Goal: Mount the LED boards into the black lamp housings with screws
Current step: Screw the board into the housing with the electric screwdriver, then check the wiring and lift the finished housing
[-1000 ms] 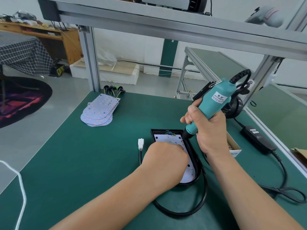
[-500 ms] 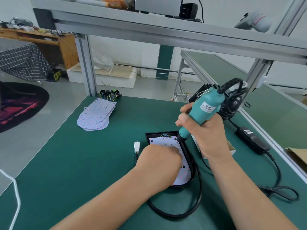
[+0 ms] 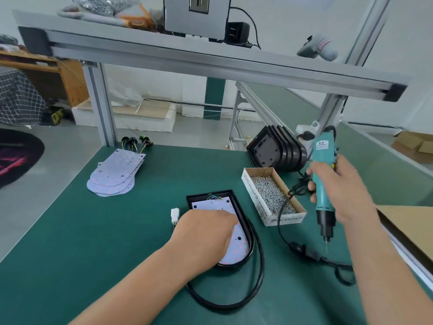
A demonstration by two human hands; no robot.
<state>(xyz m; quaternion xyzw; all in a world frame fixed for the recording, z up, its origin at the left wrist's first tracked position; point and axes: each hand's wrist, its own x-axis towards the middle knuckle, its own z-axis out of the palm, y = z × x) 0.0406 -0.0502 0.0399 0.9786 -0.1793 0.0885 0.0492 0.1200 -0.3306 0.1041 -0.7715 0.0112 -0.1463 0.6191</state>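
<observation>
A black lamp housing (image 3: pixel 241 214) lies on the green table with a white LED board (image 3: pixel 237 250) set inside it. My left hand (image 3: pixel 206 235) rests on the board, knuckles up, and covers most of it; its fingertips are hidden. My right hand (image 3: pixel 344 191) grips a teal electric screwdriver (image 3: pixel 324 181) upright, bit pointing down, in the air to the right of the housing and apart from it. An open cardboard box of screws (image 3: pixel 255 198) sits between the housing and the screwdriver.
Spare LED boards (image 3: pixel 114 172) are stacked at the back left. Several empty black housings (image 3: pixel 276 151) lean together at the back right. The housing's black cable (image 3: pixel 257 277) loops in front, with a white connector (image 3: pixel 175 214) beside it. The screwdriver's cord (image 3: pixel 304 252) trails on the right, near a cardboard sheet (image 3: pixel 412 221).
My right hand has lifted the screwdriver off the top of the board and swung it right, past the screw box. My left hand stays on the board.
</observation>
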